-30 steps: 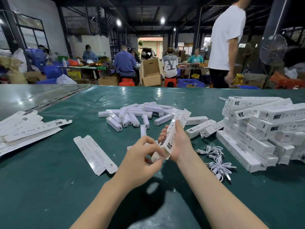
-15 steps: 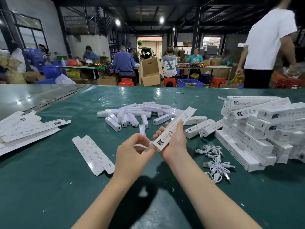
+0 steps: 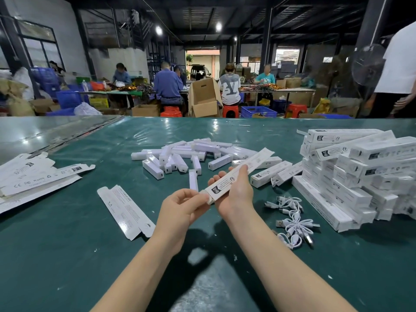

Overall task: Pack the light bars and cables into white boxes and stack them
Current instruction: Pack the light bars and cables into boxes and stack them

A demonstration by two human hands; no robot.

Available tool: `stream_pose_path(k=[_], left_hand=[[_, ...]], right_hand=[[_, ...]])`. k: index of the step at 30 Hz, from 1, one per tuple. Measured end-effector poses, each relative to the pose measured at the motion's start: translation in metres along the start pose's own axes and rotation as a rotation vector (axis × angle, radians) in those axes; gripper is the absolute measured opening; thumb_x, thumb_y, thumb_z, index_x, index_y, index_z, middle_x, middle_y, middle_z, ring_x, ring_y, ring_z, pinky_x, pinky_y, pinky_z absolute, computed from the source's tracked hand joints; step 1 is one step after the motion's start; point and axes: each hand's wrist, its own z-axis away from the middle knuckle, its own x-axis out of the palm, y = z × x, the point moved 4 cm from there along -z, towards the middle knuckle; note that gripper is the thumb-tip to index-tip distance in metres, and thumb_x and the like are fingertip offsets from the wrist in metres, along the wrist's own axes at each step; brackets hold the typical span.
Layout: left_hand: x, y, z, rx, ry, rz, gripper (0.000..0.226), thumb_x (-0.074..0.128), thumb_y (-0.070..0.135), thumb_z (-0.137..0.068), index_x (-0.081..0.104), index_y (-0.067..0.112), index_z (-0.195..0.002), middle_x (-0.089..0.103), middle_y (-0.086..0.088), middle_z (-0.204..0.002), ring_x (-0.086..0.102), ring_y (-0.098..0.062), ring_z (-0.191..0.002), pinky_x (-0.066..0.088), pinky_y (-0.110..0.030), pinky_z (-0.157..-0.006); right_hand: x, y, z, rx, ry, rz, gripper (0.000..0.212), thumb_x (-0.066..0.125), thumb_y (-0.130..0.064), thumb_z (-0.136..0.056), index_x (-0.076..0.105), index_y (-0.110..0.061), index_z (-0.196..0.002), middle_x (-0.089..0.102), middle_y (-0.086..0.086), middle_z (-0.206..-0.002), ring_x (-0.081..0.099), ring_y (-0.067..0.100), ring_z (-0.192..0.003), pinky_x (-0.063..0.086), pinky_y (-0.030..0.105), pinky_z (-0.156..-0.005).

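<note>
Two hands are on one white box: the right hand wraps it about the middle, thumb on top, and holds it slantwise above the worktop, while the left hand pinches its near end, seemingly at the flap. Whether a bar is inside cannot be told. Just beyond the fingers lies a single light bar, and farther back a loose heap of light bars waits unpacked. Beside the right forearm, a tangle of white USB cables is loose too. A few closed boxes lie between the heap and the big stack of packed boxes at far right, which suggests a good share of the job is done. On the left, one flat carton blank lies near the left forearm, and a sheaf of further blanks sits at the worktop's edge. Judging by the heap, many bars are left to box and stack.
</note>
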Motion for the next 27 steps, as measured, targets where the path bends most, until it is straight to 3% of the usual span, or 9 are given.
stream_pose_path(k=[5,10,15,19,21,23,25,27], left_hand=[[0.006,-0.002,0.001,-0.028,-0.060,-0.018,0.018,0.056,-0.007,-0.083,0.054,0.000,-0.067,0.072,-0.007,-0.072,0.069,-0.009,-0.067,0.053,-0.015,-0.059],[0.005,-0.001,0.000,-0.017,-0.018,-0.044,0.021,0.054,-0.006,-0.083,0.051,0.003,-0.065,0.072,-0.004,-0.070,0.067,-0.007,-0.062,0.053,-0.018,-0.056],[0.013,-0.001,0.009,0.157,0.051,-0.084,0.019,0.060,-0.003,-0.084,0.058,0.005,-0.067,0.068,0.003,-0.062,0.063,-0.004,-0.059,0.053,-0.017,-0.057],[0.020,-0.008,0.019,0.269,0.100,-0.366,0.012,0.063,0.014,-0.087,0.053,0.016,-0.081,0.065,0.006,-0.081,0.062,-0.010,-0.076,0.054,-0.036,-0.076],[0.029,-0.011,0.026,0.297,0.024,-0.518,0.025,0.069,0.029,-0.080,0.046,0.026,-0.090,0.061,0.018,-0.094,0.058,-0.001,-0.088,0.049,-0.025,-0.079],[0.041,-0.015,0.035,0.262,-0.108,-0.526,0.047,0.065,0.037,-0.067,0.040,0.032,-0.106,0.054,0.029,-0.107,0.053,0.006,-0.102,0.046,-0.018,-0.083],[0.049,-0.022,0.040,0.161,-0.239,-0.425,0.082,0.062,0.037,-0.064,0.025,0.031,-0.136,0.044,0.027,-0.130,0.044,0.006,-0.120,0.041,-0.021,-0.100],[0.054,-0.024,0.042,0.103,-0.309,-0.422,0.104,0.060,0.041,-0.065,-0.001,0.031,-0.149,0.017,0.019,-0.152,0.022,0.004,-0.137,0.025,-0.025,-0.114]], right_hand=[[-0.001,0.004,0.002,0.065,0.006,-0.085,0.042,0.041,-0.041,-0.097,0.048,-0.006,-0.075,0.048,0.007,-0.063,0.044,0.018,-0.047,0.042,0.024,-0.045],[0.002,0.007,0.002,0.055,-0.059,-0.117,0.043,0.039,-0.042,-0.097,0.047,-0.006,-0.074,0.050,0.005,-0.051,0.045,0.016,-0.044,0.044,0.023,-0.045],[0.000,0.002,-0.003,-0.035,-0.039,-0.077,0.042,0.038,-0.041,-0.098,0.048,-0.008,-0.075,0.050,0.004,-0.055,0.047,0.015,-0.041,0.044,0.024,-0.046],[-0.009,0.001,-0.010,-0.084,0.018,0.009,0.034,0.037,-0.041,-0.098,0.046,-0.011,-0.085,0.049,0.005,-0.064,0.048,0.017,-0.047,0.044,0.024,-0.048],[-0.013,-0.003,-0.013,-0.092,0.047,0.026,0.036,0.037,-0.041,-0.098,0.045,-0.010,-0.084,0.050,0.006,-0.066,0.048,0.019,-0.050,0.045,0.023,-0.046],[-0.016,-0.010,-0.015,-0.094,0.062,0.016,0.039,0.037,-0.043,-0.097,0.046,-0.007,-0.084,0.050,0.007,-0.067,0.049,0.019,-0.051,0.046,0.022,-0.043],[-0.015,-0.016,-0.016,-0.114,0.066,-0.015,0.040,0.039,-0.044,-0.097,0.047,-0.008,-0.081,0.052,0.006,-0.061,0.051,0.017,-0.047,0.046,0.020,-0.040],[-0.012,-0.021,-0.014,-0.143,0.048,-0.056,0.041,0.040,-0.044,-0.097,0.046,-0.010,-0.074,0.054,0.002,-0.047,0.051,0.014,-0.037,0.044,0.019,-0.039]])
